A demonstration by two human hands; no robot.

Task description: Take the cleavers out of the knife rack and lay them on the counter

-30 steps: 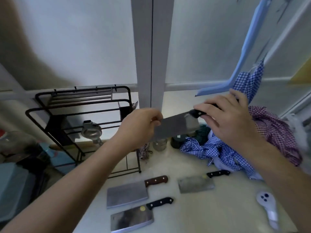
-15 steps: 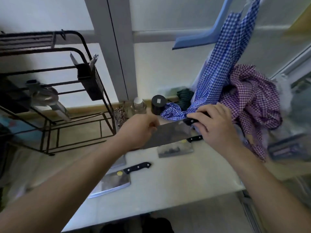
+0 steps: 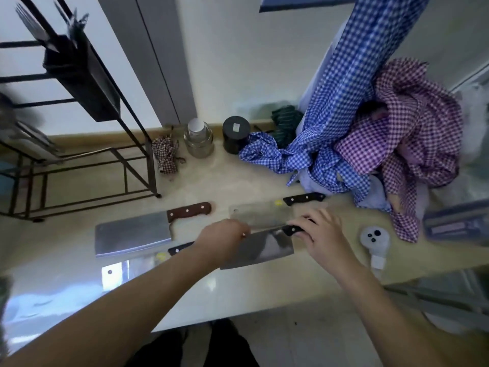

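I hold a black-handled cleaver (image 3: pixel 264 247) low over the counter (image 3: pixel 238 287). My left hand (image 3: pixel 222 239) pinches the blade's far end, and my right hand (image 3: pixel 320 234) grips its handle. Three more cleavers lie on the counter. One with a brown handle (image 3: pixel 132 234) lies at the left. Another with a black handle (image 3: pixel 259 214) rests just behind the held one. The third (image 3: pixel 137 266) lies nearer me, partly hidden under my left arm. The black wire knife rack (image 3: pixel 79 115) stands at the back left.
Blue and purple checked cloths (image 3: pixel 370 141) pile up at the back right. A glass jar (image 3: pixel 198 139) and a black canister (image 3: pixel 236 137) stand by the wall. A white plastic tool (image 3: pixel 375 242) lies right of my right hand. The counter edge runs close to me.
Both hands have carried the cleaver from chest height by the rack down to just above the counter. The view has tilted downward with it.
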